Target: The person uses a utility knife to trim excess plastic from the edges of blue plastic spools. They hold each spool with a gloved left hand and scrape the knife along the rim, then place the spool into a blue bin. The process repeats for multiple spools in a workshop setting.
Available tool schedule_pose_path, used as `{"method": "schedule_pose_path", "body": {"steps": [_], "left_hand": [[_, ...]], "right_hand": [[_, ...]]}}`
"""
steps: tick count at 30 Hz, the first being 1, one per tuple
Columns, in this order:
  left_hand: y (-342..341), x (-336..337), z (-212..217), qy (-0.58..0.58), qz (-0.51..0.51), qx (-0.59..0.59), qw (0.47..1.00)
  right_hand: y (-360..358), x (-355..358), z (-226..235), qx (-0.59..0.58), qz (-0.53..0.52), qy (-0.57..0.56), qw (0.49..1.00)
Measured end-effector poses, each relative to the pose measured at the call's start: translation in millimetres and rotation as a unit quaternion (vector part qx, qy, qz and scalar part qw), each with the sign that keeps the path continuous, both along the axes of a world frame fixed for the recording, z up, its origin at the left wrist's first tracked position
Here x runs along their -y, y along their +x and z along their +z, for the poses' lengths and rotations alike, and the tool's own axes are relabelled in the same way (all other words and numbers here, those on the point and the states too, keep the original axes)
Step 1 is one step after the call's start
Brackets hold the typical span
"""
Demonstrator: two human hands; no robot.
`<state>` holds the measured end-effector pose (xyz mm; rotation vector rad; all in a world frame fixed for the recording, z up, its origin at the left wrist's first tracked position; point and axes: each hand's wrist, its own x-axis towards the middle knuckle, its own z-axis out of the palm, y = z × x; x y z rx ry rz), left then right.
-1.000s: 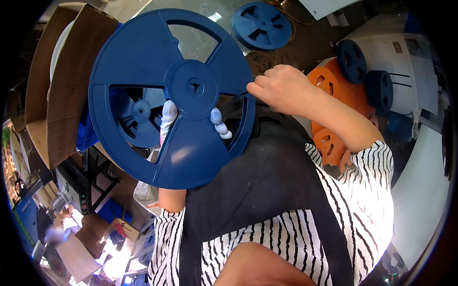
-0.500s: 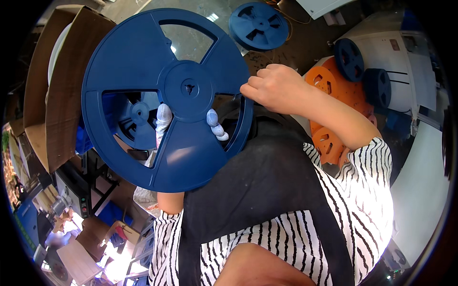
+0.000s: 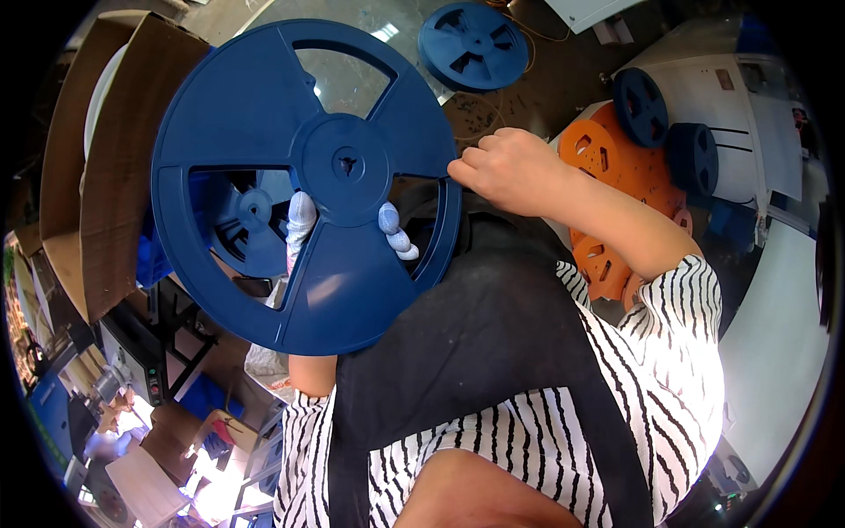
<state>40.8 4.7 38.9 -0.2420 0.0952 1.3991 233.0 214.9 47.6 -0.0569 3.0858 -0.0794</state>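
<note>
A large dark blue plastic reel (image 3: 334, 286), round with three cut-out openings and a central hub, faces me at chest height. My left hand (image 3: 301, 216), in a pale glove, grips it from behind. Its thumb comes through the left opening and its fingertips curl through the lower right one, while the palm is hidden. Bare and closed, my right hand (image 3: 510, 172) is at the reel's right edge, fingertips pinched beside the rim. Whatever they hold, if anything, is too small or hidden to make out.
Left stands an open cardboard box (image 3: 114, 158). Another blue reel (image 3: 255, 216) shows through the opening. More blue reels (image 3: 475, 48) lie beyond on a glass-like surface. Orange reels (image 3: 594, 150) stand at the right by a white cabinet (image 3: 717, 97).
My right hand has shifted very slightly downward along the reel's right edge. The reel and my left hand stay almost as they were.
</note>
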Motion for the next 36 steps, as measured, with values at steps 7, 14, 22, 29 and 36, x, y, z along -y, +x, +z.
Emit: {"method": "schedule_pose_path", "body": {"steps": [7,14,22,29,36], "left_hand": [[-1,-2,-1,-0.003,0.0,-0.002,1.0],[-3,-4,-3,-0.003,0.002,-0.009,1.0],[-1,-3,-6,-0.003,0.014,0.015,1.0],[-9,2,-30,0.126,0.078,-0.046,0.988],[-39,-41,-20,0.204,0.22,-0.534,0.791]], "right_hand": [[0,3,0,0.034,-0.018,-0.013,0.999],[-14,-3,15,-0.17,0.042,-0.01,0.984],[-33,-4,20,-0.205,0.095,0.096,0.969],[-24,13,8,0.004,-0.224,-0.327,0.918],[-34,4,17,0.046,-0.397,-0.802,0.445]]}}
